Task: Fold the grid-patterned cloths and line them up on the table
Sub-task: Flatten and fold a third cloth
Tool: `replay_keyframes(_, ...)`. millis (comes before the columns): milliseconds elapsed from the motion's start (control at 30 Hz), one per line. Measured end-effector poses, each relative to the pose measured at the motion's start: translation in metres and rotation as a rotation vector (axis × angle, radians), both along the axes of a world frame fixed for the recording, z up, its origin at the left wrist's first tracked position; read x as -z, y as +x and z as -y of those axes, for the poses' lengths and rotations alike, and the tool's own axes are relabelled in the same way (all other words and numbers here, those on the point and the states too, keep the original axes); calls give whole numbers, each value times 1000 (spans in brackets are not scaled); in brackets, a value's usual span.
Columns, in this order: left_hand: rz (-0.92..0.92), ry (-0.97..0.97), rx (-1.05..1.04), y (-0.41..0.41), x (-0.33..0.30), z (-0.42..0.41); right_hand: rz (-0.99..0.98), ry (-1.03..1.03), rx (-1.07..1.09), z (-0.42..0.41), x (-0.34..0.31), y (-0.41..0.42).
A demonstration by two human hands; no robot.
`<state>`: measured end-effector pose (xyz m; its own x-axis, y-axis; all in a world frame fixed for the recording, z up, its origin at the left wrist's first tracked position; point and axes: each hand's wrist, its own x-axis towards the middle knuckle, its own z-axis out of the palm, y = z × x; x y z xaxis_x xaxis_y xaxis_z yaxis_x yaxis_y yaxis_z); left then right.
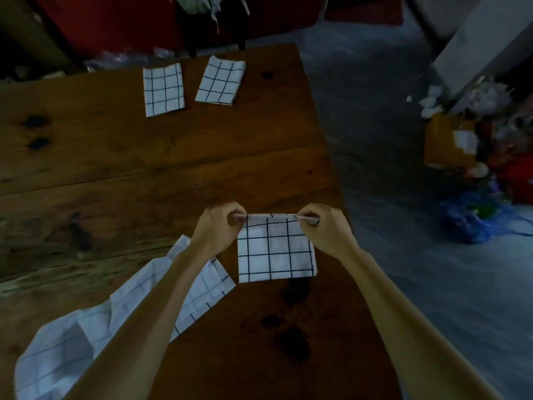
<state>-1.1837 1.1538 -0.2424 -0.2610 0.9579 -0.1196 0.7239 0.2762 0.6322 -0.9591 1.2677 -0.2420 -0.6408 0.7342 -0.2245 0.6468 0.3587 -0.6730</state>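
A white cloth with a dark grid [275, 249] hangs folded over the wooden table [144, 157] near its right edge. My left hand [217, 229] pinches its top left corner and my right hand [326, 229] pinches its top right corner. Two folded grid cloths lie at the far side of the table: one [163, 89] straight, the other [220, 80] to its right and turned at an angle. An unfolded pile of grid cloth [95, 327] lies at the near left, partly under my left forearm.
The table's right edge runs just past my right hand, with grey floor [389, 168] beyond. A heap of rubbish, a yellow box [450, 145] and a blue bag [473, 217] sit on the floor at right. A dark chair [213, 30] stands behind the table's far end.
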Motion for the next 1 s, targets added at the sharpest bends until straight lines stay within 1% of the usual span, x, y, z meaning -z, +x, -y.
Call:
replay_keyframes(100,-25,-75,50,3,2,16,17,-10,-25,14,-1,10)
replay_keyframes(167,-101,-142,117,4,8,31,58,-53,-44,27,-2,16)
replay_keyframes(233,-166,-177,168,5,13,44,139,-117,-66,39,-3,20)
replay_keyframes(300,-177,-210,149,8,17,55,236,-179,-100,52,-2,25)
replay_keyframes(367,-166,-237,82,13,19,61,328,-213,-132,62,1,28)
replay_keyframes(433,-164,-227,32,19,22,62,363,-183,-120,68,5,28)
replay_keyframes(533,-161,-190,-2,32,29,58,309,-93,-49,71,9,22)
replay_keyframes(667,-210,-185,-100,49,36,51,299,23,-121,70,19,-2)
replay_keyframes(767,-259,-195,-167,50,46,47,258,55,-95,70,33,-21)
replay_keyframes(867,-280,-231,-166,50,50,40,224,89,-46,68,48,-30)
replay_keyframes(1000,-394,-279,-103,50,52,33,277,185,-32,63,63,-32)
